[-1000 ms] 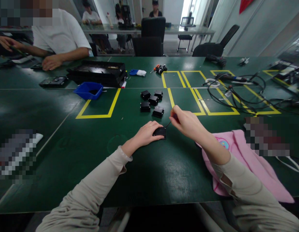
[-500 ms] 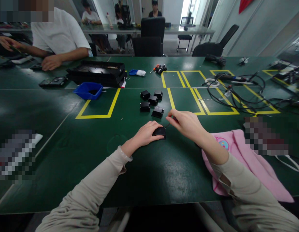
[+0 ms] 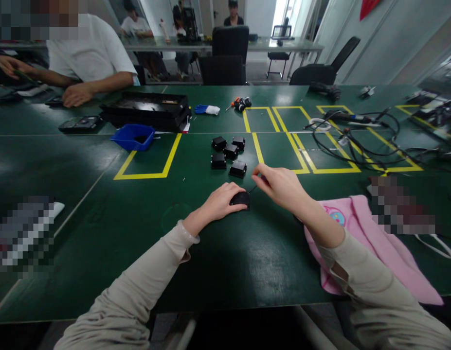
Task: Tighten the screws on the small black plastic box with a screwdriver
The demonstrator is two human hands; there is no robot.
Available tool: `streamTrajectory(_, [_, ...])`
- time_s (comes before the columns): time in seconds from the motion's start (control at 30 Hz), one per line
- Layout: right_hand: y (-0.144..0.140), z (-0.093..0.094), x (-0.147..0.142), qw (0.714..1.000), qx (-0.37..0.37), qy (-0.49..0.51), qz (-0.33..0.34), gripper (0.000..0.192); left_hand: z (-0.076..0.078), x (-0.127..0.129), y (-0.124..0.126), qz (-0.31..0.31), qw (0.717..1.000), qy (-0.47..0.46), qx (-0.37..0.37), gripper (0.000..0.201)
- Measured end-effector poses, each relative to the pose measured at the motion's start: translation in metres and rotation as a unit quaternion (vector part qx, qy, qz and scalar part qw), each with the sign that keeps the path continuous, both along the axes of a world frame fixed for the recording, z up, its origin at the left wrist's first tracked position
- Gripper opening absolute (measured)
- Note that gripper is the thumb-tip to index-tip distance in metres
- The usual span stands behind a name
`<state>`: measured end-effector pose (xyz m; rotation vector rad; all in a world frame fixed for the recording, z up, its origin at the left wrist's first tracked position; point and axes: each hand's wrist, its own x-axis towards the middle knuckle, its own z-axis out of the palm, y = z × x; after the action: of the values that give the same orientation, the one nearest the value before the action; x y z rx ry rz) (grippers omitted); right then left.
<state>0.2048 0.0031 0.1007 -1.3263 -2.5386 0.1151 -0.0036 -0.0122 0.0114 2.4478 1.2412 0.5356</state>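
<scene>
In the head view, I held the black block (image 3: 240, 199) on the green table (image 3: 218, 262) with the left hand (image 3: 221, 200), fingers and thumb closed around it. My right hand (image 3: 279, 185) pinched a thin dark tool (image 3: 253, 188), its tip at the block's far right corner. Five black cases (image 3: 231, 151) lay just beyond.

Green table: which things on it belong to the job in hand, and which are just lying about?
Apparently part of the job:
Small black box-shaped part in the left fingers
Thin dark-shafted tool in the right fingers
Probably five similar black boxes nearby

Apparently just lying about:
Pink cloth
Blue-and-white glove
Tangled black cables
</scene>
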Motion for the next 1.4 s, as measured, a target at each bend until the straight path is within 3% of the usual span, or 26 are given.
streamTrajectory(0.6, [-0.0002, -0.0012, -0.0002, 0.999, -0.019, 0.037, 0.02, 0.022, 0.0021, 0.0004, -0.0008, 0.002, 1.0, 0.004, -0.005, 0.041])
streamTrajectory(1.23, [-0.001, 0.0001, -0.0017, 1.0, -0.008, 0.0, -0.003, 0.028, 0.0025, 0.0003, -0.0008, -0.002, 1.0, -0.001, -0.005, 0.04])
streamTrajectory(1.4, [-0.0016, 0.0015, -0.0001, 0.999, -0.024, 0.027, 0.006, 0.021, 0.0022, 0.0002, -0.0007, -0.003, 1.0, -0.001, -0.002, 0.04])
